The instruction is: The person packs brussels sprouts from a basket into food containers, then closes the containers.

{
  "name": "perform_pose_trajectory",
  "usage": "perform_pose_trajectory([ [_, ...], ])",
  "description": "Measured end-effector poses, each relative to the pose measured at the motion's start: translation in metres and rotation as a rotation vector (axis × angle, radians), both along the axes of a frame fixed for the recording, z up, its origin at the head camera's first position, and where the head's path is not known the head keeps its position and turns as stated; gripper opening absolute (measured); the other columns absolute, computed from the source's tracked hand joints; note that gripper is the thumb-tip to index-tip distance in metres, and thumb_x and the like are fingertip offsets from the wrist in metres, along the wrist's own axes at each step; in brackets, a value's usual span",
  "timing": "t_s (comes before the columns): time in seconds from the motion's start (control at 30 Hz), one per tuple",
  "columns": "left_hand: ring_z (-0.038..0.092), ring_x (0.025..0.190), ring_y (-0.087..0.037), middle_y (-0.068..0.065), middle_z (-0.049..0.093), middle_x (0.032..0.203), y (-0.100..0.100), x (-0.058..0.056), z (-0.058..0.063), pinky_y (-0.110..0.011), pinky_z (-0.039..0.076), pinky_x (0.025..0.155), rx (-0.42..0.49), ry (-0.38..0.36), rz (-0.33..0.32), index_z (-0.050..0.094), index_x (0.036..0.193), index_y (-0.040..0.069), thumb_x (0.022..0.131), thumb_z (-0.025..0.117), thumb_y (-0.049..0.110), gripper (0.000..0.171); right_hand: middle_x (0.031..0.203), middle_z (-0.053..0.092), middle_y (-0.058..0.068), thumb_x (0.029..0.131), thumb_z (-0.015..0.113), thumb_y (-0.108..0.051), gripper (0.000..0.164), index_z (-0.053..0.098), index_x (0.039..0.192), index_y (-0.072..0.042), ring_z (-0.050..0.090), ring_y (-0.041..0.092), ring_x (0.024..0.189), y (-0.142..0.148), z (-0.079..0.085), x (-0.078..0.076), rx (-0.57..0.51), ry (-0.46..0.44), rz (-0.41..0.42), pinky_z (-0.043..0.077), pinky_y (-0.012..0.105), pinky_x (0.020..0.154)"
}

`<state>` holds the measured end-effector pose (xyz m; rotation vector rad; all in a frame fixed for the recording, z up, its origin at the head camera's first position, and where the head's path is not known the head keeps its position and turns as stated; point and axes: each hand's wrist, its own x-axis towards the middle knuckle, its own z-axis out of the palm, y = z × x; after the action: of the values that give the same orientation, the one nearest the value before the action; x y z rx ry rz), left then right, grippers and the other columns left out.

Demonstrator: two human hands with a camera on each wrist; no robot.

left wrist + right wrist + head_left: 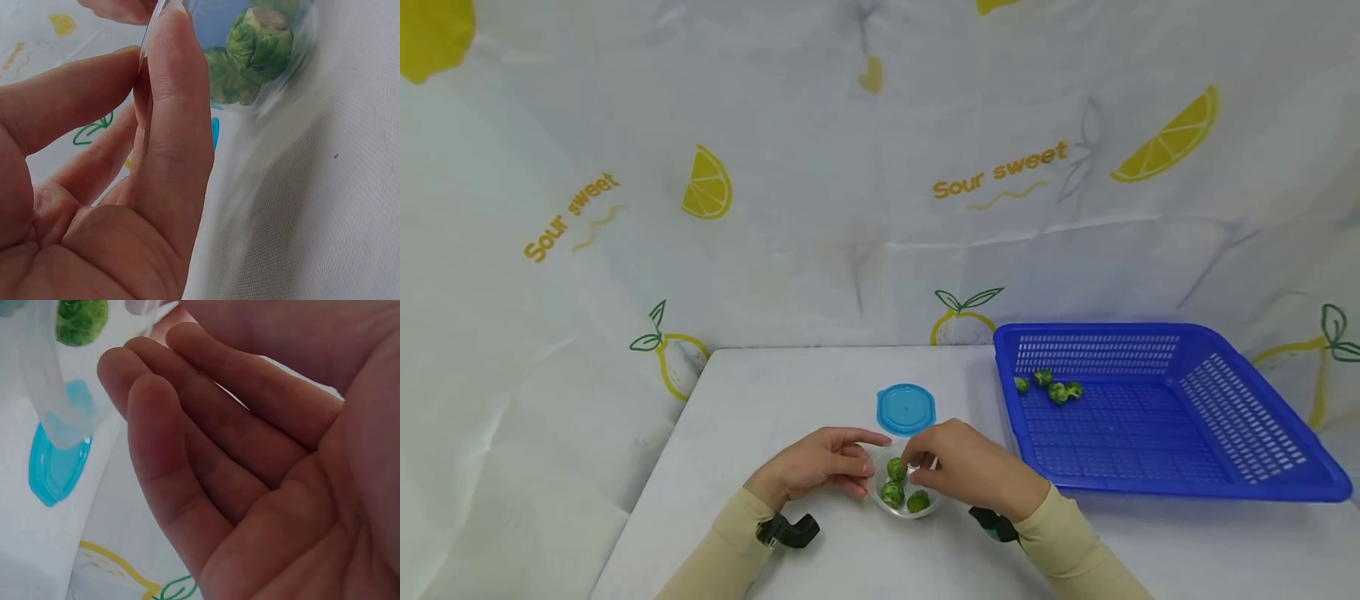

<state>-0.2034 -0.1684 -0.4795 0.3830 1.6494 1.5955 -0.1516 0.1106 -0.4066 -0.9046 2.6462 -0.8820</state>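
Note:
A small clear round bowl [910, 514] stands on the white table with three Brussels sprouts [892, 493] showing inside. My left hand [823, 462] pinches the bowl's rim at its left side between thumb and finger. Through the clear wall, sprouts [259, 47] appear beyond the thumb in the left wrist view. Over the bowl's right side is my right hand [966, 462], its fingers gently curved. Nothing lies between those fingers in the right wrist view, where a sprout [81, 322] sits beyond the fingertips. A blue lid [906, 408] lies flat just behind the bowl.
A large blue plastic basket [1135, 429] stands at the right of the table, with several Brussels sprouts [1058, 392] in its back left corner. Behind the table hangs a white cloth [820, 267] printed with lemons and lettering.

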Motion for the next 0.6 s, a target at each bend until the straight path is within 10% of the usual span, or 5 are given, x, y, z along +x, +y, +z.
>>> perform_pose_trajectory([
  [0.6,0.077,0.086,-0.014,-0.007,0.076,0.103,0.001,0.003,0.002,-0.031,0.069,0.084,-0.008,-0.011,0.004,0.059,0.154,0.007,0.102,0.075,0.009,0.055,0.112,0.080,-0.006,0.104,0.074,-0.021,0.018,0.081,0.121,-0.018,0.074,0.009,0.099,0.119,0.058,-0.027,0.060,0.010,-0.184,0.064,0.029,0.083],
])
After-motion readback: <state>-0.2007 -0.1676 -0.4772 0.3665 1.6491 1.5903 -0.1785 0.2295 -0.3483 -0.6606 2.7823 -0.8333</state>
